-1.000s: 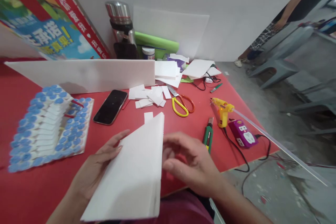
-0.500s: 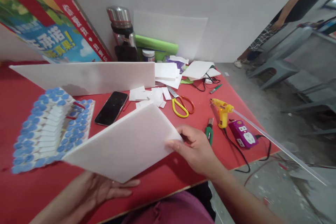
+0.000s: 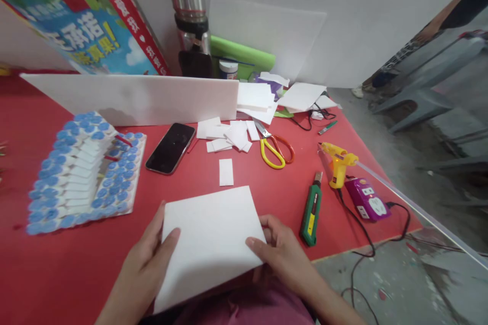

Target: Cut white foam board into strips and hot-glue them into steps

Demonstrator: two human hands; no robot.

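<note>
A white foam board [image 3: 210,244] is held low over the near table edge, tilted toward me. My left hand [image 3: 150,256] grips its left side, thumb on the face and fingers behind. On the right side my right hand [image 3: 280,249] pinches the board the same way. Just beyond it a small white rectangle [image 3: 226,172] lies alone on the red table [image 3: 263,188]. A green utility knife [image 3: 311,210] rests to the right of my right hand, its blade end pointing away.
To the left stands a white model with blue discs [image 3: 87,177], beside a phone [image 3: 171,148]. A long white panel [image 3: 152,100] stands behind them. Scissors [image 3: 275,152], white offcuts [image 3: 229,134], a yellow glue gun [image 3: 338,162] and a purple power socket [image 3: 368,199] lie toward the right.
The board has turned and come down closer to my body. My left hand, earlier open beneath it, now grips its left side. The small white rectangle beyond it has come into sight.
</note>
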